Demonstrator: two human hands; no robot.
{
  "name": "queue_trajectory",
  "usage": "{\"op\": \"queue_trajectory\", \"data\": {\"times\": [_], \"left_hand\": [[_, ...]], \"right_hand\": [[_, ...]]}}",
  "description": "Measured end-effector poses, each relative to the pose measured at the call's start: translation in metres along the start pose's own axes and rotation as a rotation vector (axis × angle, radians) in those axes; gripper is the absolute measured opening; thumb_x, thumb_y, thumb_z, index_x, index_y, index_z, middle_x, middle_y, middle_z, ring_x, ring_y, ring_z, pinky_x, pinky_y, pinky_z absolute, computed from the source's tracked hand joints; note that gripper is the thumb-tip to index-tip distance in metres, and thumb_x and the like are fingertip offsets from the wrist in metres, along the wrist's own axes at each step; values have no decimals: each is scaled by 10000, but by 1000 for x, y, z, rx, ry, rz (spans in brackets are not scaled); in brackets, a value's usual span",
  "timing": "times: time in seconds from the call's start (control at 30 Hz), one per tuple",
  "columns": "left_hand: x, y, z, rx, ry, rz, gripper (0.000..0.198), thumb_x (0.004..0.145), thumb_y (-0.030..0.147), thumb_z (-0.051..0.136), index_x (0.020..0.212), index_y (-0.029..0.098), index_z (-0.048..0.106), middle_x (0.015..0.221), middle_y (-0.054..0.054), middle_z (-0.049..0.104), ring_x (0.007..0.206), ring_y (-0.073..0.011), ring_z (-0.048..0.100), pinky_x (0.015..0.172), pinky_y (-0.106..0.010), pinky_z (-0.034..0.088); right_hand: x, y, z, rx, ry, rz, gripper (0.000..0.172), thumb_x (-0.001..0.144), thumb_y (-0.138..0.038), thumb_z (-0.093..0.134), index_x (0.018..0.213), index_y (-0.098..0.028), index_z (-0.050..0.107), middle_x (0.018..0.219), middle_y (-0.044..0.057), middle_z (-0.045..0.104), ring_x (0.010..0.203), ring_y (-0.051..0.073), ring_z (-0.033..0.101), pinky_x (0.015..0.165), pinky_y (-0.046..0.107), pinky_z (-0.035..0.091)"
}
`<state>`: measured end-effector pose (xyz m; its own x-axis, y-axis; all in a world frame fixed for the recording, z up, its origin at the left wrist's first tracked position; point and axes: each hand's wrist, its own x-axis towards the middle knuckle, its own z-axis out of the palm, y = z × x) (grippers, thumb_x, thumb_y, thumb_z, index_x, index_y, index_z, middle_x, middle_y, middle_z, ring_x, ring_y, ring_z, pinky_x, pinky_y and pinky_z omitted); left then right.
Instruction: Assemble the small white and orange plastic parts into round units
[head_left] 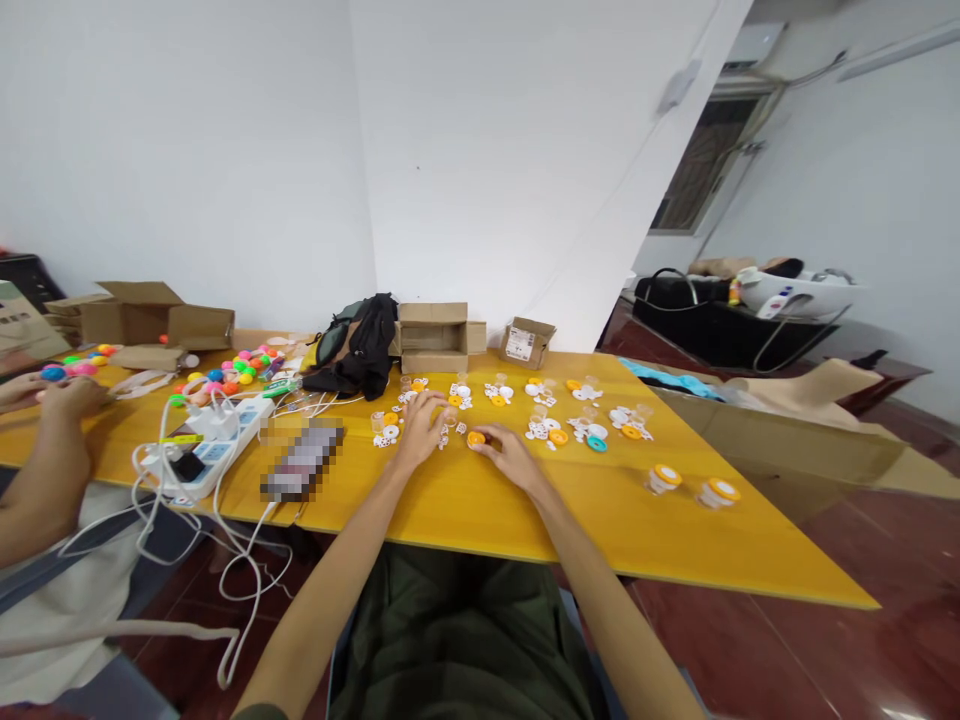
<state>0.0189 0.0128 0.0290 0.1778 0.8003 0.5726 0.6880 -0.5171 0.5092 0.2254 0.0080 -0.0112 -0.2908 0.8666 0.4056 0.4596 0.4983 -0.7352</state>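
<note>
Head view: an orange lid (475,439) in the right grip (508,458), near the middle of the bench (480,515)

We see the orange lid between the thumb and forefinger of the right grip, which is pinched on it. Just beside, the left grip (421,430) arches its fingers by a clear cup (451,415) and small white pieces (444,438); we cannot tell whether it grasps anything. Around both we make out loose sets (540,431) of clear cups, white parts and coloured lids, one of them with a teal lid (597,443). Farther right stand two capped cups (664,479), near each other. Behind the sets we find an open cardboard box (435,361), a smaller carton (527,343) and a dark backpack (360,350). To the left lie a pixelated phone (304,460), a white power strip (244,435) with cables and a scatter of coloured balls (245,379). At the far left we see another person's arm (64,455), its hand near more balls.
</note>
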Motion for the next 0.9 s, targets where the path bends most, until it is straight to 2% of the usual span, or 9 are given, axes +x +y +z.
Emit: {"op": "queue_trajectory", "data": {"times": [0.07, 0.13, 0.2, 0.3, 0.43, 0.5, 0.7, 0.9], "left_hand": [[2, -3, -4, -23, 72, -51, 170, 934, 171, 497, 940, 232, 655, 1053, -57, 676, 1045, -229, 605, 958, -382, 457], [2, -4, -8, -29, 77, -103, 156, 918, 160, 501, 882, 226, 638, 971, -48, 678, 912, -207, 630, 866, -342, 486], [0, -2, -12, -4, -9, -154, 131, 907, 181, 525, 830, 220, 623, 881, -35, 678, 807, -191, 633, 778, -312, 491], [-6, 8, -18, 104, -210, -206, 134, 910, 284, 567, 806, 221, 624, 777, -26, 679, 766, -206, 645, 725, -306, 473], [-11, 23, -23, 279, -415, -219, 137, 870, 348, 645, 901, 214, 649, 841, -51, 706, 862, -242, 676, 764, -314, 464], [-12, 26, -24, 324, -461, -208, 129, 894, 325, 612, 947, 214, 651, 879, -58, 715, 900, -247, 681, 780, -316, 463], [-13, 22, -20, 342, -453, -127, 146, 936, 241, 522, 996, 212, 652, 975, -74, 723, 942, -247, 681, 809, -325, 469], [-14, 13, -13, 298, -397, -60, 116, 920, 226, 540, 952, 218, 651, 951, -66, 708, 918, -240, 675, 814, -324, 489]], "right_hand": [[0, 0, 0, 7, 3, 9, 215, 833, -275, 659, 1027, -235, 743, 969, 51, 736, 881, 224, 663, 864, 387, 532], [-1, 0, 1, 12, 12, 13, 230, 833, -286, 659, 1040, -230, 739, 962, 53, 733, 879, 224, 661, 863, 386, 532], [-1, 0, 1, 15, 22, 11, 235, 834, -304, 659, 1043, -231, 736, 951, 49, 730, 878, 223, 658, 861, 384, 531], [-2, -1, 2, 17, 29, 6, 241, 829, -326, 667, 1042, -234, 732, 958, 45, 729, 887, 223, 657, 861, 382, 531], [-2, -3, 2, 17, 26, 9, 250, 808, -325, 689, 1038, -235, 728, 972, 48, 738, 911, 233, 666, 882, 390, 528], [-2, -4, 2, 19, 24, 16, 263, 796, -323, 701, 1044, -239, 726, 990, 51, 743, 930, 242, 671, 892, 400, 529], [-3, -4, 4, 5, 37, 19, 296, 770, -303, 729, 1062, -255, 720, 1093, 55, 743, 1030, 267, 671, 948, 422, 515], [-2, -1, 5, -77, 42, 4, 269, 779, -270, 717, 1047, -258, 719, 1042, 49, 738, 1002, 265, 663, 922, 423, 514]]}}
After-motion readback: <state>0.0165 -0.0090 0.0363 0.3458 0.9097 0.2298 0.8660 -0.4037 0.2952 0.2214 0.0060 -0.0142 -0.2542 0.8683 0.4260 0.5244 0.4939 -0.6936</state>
